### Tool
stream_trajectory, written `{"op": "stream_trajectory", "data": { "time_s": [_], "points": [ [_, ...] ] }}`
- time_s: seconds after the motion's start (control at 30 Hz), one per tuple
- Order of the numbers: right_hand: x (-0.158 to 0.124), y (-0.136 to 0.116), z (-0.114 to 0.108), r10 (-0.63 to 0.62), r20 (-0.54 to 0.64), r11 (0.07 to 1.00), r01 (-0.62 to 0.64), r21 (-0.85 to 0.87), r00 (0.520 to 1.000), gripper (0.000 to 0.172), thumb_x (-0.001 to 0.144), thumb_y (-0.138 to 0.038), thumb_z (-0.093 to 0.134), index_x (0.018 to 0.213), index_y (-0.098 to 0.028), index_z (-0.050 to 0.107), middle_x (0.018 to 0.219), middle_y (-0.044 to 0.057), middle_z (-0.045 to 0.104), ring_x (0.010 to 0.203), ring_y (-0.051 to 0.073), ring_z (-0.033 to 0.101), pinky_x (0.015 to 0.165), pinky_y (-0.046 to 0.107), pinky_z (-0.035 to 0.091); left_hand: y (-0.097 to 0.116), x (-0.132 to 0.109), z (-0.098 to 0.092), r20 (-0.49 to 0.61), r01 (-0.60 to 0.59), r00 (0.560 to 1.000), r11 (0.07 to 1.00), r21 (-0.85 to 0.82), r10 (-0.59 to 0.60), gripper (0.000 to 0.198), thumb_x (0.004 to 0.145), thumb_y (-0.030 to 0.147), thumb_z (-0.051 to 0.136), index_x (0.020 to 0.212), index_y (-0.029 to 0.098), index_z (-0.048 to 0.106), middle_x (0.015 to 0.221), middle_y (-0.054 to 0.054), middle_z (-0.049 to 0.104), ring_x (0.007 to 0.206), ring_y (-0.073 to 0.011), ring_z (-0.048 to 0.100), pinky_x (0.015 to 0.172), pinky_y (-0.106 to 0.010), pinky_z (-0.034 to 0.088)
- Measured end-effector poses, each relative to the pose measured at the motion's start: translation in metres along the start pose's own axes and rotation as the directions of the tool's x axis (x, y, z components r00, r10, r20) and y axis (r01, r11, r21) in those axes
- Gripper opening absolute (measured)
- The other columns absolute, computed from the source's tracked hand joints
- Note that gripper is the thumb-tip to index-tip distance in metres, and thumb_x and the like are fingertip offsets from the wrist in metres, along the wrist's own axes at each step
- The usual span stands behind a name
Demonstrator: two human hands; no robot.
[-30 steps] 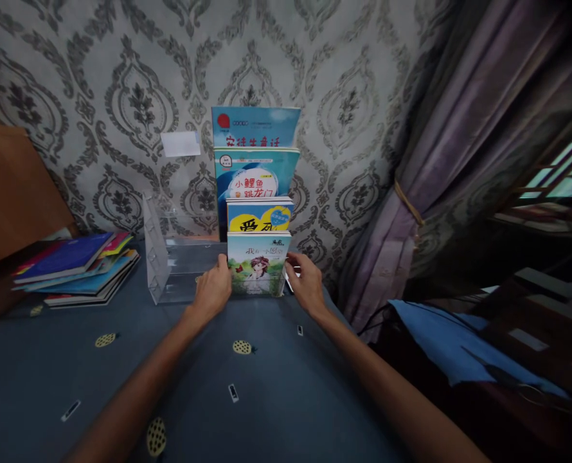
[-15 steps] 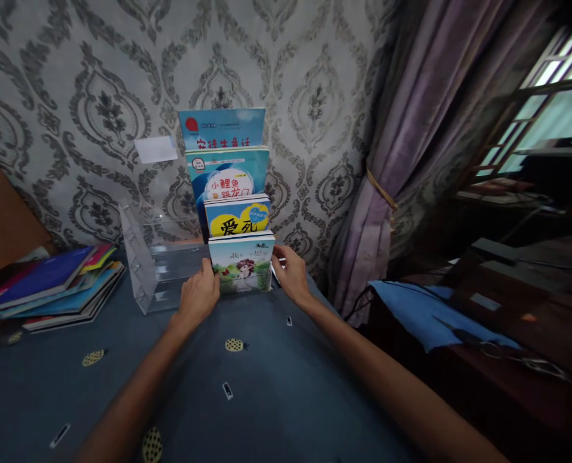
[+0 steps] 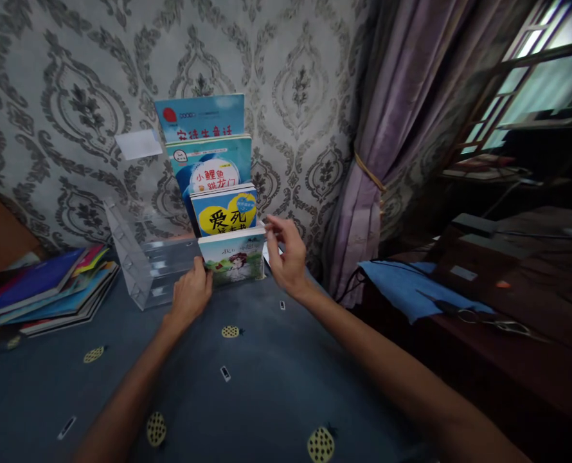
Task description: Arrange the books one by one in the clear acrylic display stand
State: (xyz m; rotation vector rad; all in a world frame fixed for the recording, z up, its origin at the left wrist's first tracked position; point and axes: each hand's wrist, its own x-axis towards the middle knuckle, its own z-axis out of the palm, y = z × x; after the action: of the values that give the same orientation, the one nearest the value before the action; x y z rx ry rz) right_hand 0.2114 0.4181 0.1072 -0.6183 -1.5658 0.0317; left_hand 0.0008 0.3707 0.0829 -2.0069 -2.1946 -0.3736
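Books stand in rising tiers on a clear acrylic rack (image 3: 139, 273). In the lowest tier, the front book (image 3: 232, 262) has a girl and green hills on its cover. My left hand (image 3: 192, 289) is closed at that book's left edge, fingers partly hidden. My right hand (image 3: 288, 257) is beside the right edge, thumb and fingers apart, with nothing visible in it. Behind the front book rise a blue-and-yellow book (image 3: 225, 209), a teal book (image 3: 209, 167) with a white oval, and a light blue book (image 3: 202, 116) at the top back.
To the left lies a stack of books (image 3: 49, 289), a purple one on top. A blue-grey cloth (image 3: 267, 386) with pineapple prints covers the table. Patterned wallpaper (image 3: 300, 90) stands behind, a tied purple curtain (image 3: 377, 148) to the right. Scissors (image 3: 488, 321) lie on a dark surface further right.
My right hand has come off the front book's right edge, its fingers spreading and rising slightly. My left hand stays at the left edge. The whole view has shifted a little.
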Motion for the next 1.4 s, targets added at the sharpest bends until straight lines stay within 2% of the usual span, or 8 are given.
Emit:
{"op": "stream_trajectory", "data": {
  "time_s": [0.1, 0.2, 0.3, 0.43, 0.6, 0.83, 1.0, 1.4],
  "points": [
    [-0.023, -0.020, 0.010, -0.310, 0.231, 0.951, 0.305, 0.057, 0.922, 0.036, 0.099, -0.012, 0.040, 0.127, -0.023, 0.059, 0.106, 0.009, 0.065, 0.100, 0.021, 0.063, 0.087, 0.038, 0.054, -0.011, -0.004, 0.008, -0.069, -0.094, 0.993, 0.995, -0.021, 0.092, 0.027, 0.101, 0.026, 0.038, 0.125, 0.013, 0.044, 0.102, -0.016, 0.073, 0.094, -0.0302, 0.072, 0.077, -0.038, 0.054],
    [-0.061, -0.028, 0.029, -0.456, 0.526, 0.882, 0.443, 0.159, 0.718, 0.035, 0.097, -0.010, 0.042, 0.124, -0.020, 0.062, 0.105, 0.011, 0.067, 0.101, 0.022, 0.063, 0.088, 0.038, 0.055, -0.028, -0.013, 0.017, -0.101, -0.191, 0.977, 0.982, -0.003, 0.189, 0.033, 0.098, 0.020, 0.039, 0.129, 0.011, 0.045, 0.117, -0.019, 0.069, 0.112, -0.0289, 0.067, 0.094, -0.040, 0.051],
    [-0.097, -0.026, 0.047, -0.327, 0.764, 0.919, 0.374, 0.121, 0.557, 0.039, 0.095, -0.008, 0.043, 0.128, -0.017, 0.061, 0.120, 0.016, 0.065, 0.113, 0.026, 0.061, 0.095, 0.045, 0.054, -0.052, -0.027, 0.025, -0.081, -0.221, 0.972, 0.975, 0.027, 0.222, 0.039, 0.097, 0.019, 0.040, 0.135, 0.011, 0.046, 0.138, -0.019, 0.060, 0.134, -0.0269, 0.053, 0.114, -0.044, 0.038],
    [-0.118, -0.018, 0.056, -0.126, 0.886, 0.967, 0.253, 0.010, 0.446, 0.033, 0.098, -0.013, 0.046, 0.126, -0.013, 0.063, 0.135, 0.021, 0.059, 0.122, 0.030, 0.058, 0.101, 0.051, 0.050, -0.102, -0.050, 0.029, -0.113, -0.338, 0.931, 0.936, 0.098, 0.348, 0.041, 0.097, 0.020, 0.035, 0.135, 0.012, 0.050, 0.152, -0.017, 0.049, 0.146, -0.0262, 0.039, 0.121, -0.051, 0.028],
    [-0.116, -0.016, 0.055, -0.105, 0.897, 0.977, 0.213, 0.013, 0.429, 0.032, 0.101, -0.017, 0.044, 0.125, -0.013, 0.064, 0.135, 0.020, 0.061, 0.124, 0.030, 0.058, 0.102, 0.052, 0.049, -0.189, -0.060, 0.001, -0.223, -0.310, 0.912, 0.934, 0.177, 0.345, 0.037, 0.096, 0.017, 0.032, 0.119, 0.016, 0.061, 0.126, -0.016, 0.069, 0.124, -0.0253, 0.059, 0.111, -0.047, 0.041],
    [-0.114, -0.019, 0.053, -0.096, 0.893, 0.983, 0.185, 0.015, 0.440, 0.032, 0.101, -0.017, 0.044, 0.125, -0.014, 0.065, 0.136, 0.019, 0.061, 0.124, 0.029, 0.057, 0.103, 0.051, 0.048, -0.274, -0.021, -0.061, -0.293, 0.274, 0.935, 0.935, 0.227, -0.202, 0.050, 0.101, 0.038, 0.037, 0.134, 0.002, 0.048, 0.144, -0.027, 0.051, 0.137, -0.0384, 0.045, 0.110, -0.055, 0.038],
    [-0.113, -0.019, 0.052, -0.090, 0.885, 0.986, 0.165, 0.015, 0.456, 0.033, 0.102, -0.018, 0.042, 0.126, -0.016, 0.065, 0.136, 0.018, 0.061, 0.124, 0.028, 0.057, 0.103, 0.051, 0.049, -0.290, -0.010, -0.068, 0.010, 0.342, 0.934, 0.904, 0.258, -0.356, 0.074, 0.100, 0.063, 0.032, 0.135, -0.001, 0.047, 0.137, -0.028, 0.057, 0.127, -0.0451, 0.053, 0.099, -0.067, 0.043],
    [-0.114, -0.019, 0.054, -0.097, 0.882, 0.982, 0.190, 0.009, 0.460, 0.032, 0.101, -0.017, 0.045, 0.124, -0.014, 0.066, 0.134, 0.019, 0.063, 0.122, 0.029, 0.059, 0.102, 0.050, 0.050, -0.289, -0.026, -0.075, 0.116, 0.273, 0.933, 0.882, 0.385, -0.340, 0.055, 0.098, 0.028, 0.050, 0.147, 0.005, 0.042, 0.145, -0.024, 0.054, 0.130, -0.0391, 0.055, 0.100, -0.048, 0.046]
  ]
}}
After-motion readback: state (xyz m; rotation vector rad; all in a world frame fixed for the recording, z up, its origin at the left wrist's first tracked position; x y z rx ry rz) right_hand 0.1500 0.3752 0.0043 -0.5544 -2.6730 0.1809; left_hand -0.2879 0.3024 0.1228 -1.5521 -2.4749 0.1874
